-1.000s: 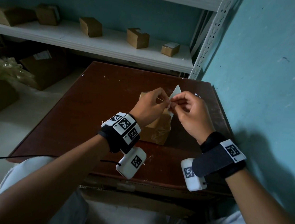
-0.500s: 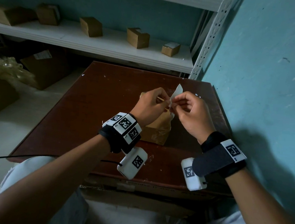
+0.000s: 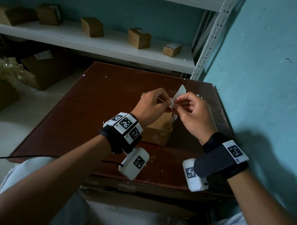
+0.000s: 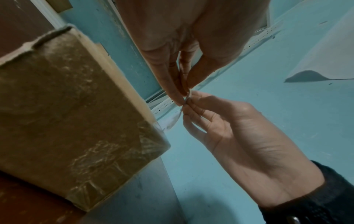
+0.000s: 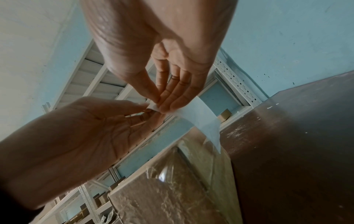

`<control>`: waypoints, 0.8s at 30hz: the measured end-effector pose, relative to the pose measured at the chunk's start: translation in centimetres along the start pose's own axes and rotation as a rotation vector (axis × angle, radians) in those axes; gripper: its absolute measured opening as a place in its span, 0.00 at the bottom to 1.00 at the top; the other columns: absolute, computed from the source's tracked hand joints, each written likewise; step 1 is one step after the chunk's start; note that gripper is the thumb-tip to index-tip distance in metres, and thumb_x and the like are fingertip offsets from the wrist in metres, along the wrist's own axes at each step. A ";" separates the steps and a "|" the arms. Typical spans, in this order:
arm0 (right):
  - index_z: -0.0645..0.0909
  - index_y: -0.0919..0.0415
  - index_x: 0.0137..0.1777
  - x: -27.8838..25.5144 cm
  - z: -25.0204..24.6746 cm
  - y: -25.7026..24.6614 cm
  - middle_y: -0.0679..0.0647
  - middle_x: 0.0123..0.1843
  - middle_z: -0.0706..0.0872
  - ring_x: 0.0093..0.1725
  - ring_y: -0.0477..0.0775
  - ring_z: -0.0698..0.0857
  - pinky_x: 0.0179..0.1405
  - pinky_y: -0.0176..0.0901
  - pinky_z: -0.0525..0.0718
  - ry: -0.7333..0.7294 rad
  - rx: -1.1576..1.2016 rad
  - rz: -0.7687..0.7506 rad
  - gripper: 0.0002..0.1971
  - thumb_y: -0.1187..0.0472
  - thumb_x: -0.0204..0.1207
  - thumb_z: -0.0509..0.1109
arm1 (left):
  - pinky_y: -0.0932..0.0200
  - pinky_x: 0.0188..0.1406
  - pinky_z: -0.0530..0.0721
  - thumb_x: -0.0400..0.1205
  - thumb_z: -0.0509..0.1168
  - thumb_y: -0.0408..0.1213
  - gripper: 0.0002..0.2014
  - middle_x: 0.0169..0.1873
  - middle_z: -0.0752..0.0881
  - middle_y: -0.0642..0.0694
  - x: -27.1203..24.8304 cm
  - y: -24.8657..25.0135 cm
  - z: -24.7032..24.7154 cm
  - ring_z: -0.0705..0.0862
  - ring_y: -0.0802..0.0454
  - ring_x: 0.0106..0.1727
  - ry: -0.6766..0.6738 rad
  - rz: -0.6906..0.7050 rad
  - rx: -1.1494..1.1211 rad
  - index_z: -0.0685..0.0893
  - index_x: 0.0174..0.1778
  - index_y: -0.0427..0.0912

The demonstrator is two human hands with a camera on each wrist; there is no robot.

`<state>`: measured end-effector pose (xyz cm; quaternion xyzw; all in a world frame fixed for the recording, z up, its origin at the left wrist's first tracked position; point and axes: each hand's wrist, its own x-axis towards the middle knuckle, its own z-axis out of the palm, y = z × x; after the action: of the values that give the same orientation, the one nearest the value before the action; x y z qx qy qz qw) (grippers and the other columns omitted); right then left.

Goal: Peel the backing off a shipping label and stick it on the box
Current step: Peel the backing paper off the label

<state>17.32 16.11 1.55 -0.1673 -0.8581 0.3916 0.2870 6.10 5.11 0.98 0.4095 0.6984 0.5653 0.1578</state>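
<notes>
A small white shipping label (image 3: 178, 95) (image 5: 199, 116) is held in the air above a taped cardboard box (image 3: 157, 131) (image 4: 72, 115) (image 5: 172, 189) on the dark red table (image 3: 84, 110). My left hand (image 3: 153, 107) (image 5: 145, 111) and my right hand (image 3: 189, 108) (image 4: 186, 104) both pinch the same corner of the label between thumb and fingertips, fingertips nearly touching. The label's free end sticks up and bends toward the wall. The box stands below and slightly left of the hands, partly hidden by my left wrist.
A white metal shelf (image 3: 99, 46) behind the table carries several small cardboard boxes (image 3: 139, 38). A blue wall (image 3: 263, 86) runs close along the table's right side. Larger boxes (image 3: 44, 65) and crumpled plastic wrap (image 3: 3, 69) lie on the floor at left.
Both hands stay pinched on the label's corner above the box. The label's free end has bent and shifted slightly; the fingers have worked a little at the corner.
</notes>
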 end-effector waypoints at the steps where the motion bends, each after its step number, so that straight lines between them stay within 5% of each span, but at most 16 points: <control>1: 0.82 0.59 0.51 0.0 0.0 0.0 0.49 0.46 0.87 0.48 0.46 0.87 0.50 0.42 0.89 0.003 0.003 0.003 0.07 0.69 0.76 0.70 | 0.52 0.49 0.90 0.83 0.64 0.30 0.02 0.47 0.86 0.38 0.0 0.0 0.0 0.89 0.45 0.48 0.000 -0.003 -0.007 0.81 0.46 0.36; 8: 0.82 0.57 0.50 -0.1 0.0 0.1 0.48 0.46 0.86 0.49 0.45 0.87 0.53 0.45 0.88 -0.014 0.017 0.043 0.07 0.68 0.76 0.69 | 0.67 0.44 0.88 0.84 0.63 0.30 0.02 0.47 0.85 0.42 -0.1 0.0 0.1 0.89 0.53 0.46 -0.035 0.030 0.087 0.80 0.49 0.36; 13: 0.83 0.58 0.47 0.0 0.0 0.2 0.48 0.43 0.87 0.47 0.47 0.87 0.52 0.50 0.89 -0.021 0.014 0.042 0.03 0.65 0.76 0.69 | 0.59 0.47 0.89 0.83 0.65 0.31 0.01 0.47 0.87 0.42 0.1 -0.3 0.1 0.89 0.52 0.48 -0.049 0.066 0.152 0.81 0.48 0.38; 19: 0.83 0.61 0.47 0.1 0.1 0.5 0.44 0.41 0.86 0.41 0.33 0.84 0.43 0.25 0.82 -0.043 -0.033 -0.005 0.05 0.70 0.77 0.68 | 0.58 0.48 0.89 0.83 0.66 0.32 0.02 0.46 0.88 0.43 0.0 -0.3 0.1 0.89 0.52 0.47 -0.063 0.034 0.147 0.81 0.45 0.42; 24: 0.83 0.63 0.50 0.1 0.1 0.7 0.46 0.43 0.86 0.43 0.33 0.84 0.42 0.20 0.79 -0.057 -0.074 -0.030 0.05 0.71 0.78 0.68 | 0.63 0.46 0.88 0.84 0.63 0.34 0.04 0.47 0.86 0.43 -0.1 0.0 0.1 0.88 0.53 0.46 -0.090 -0.036 0.042 0.81 0.48 0.38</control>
<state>17.19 16.53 1.00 -0.1537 -0.8823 0.3598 0.2617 6.22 5.07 0.97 0.4250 0.7097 0.5286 0.1905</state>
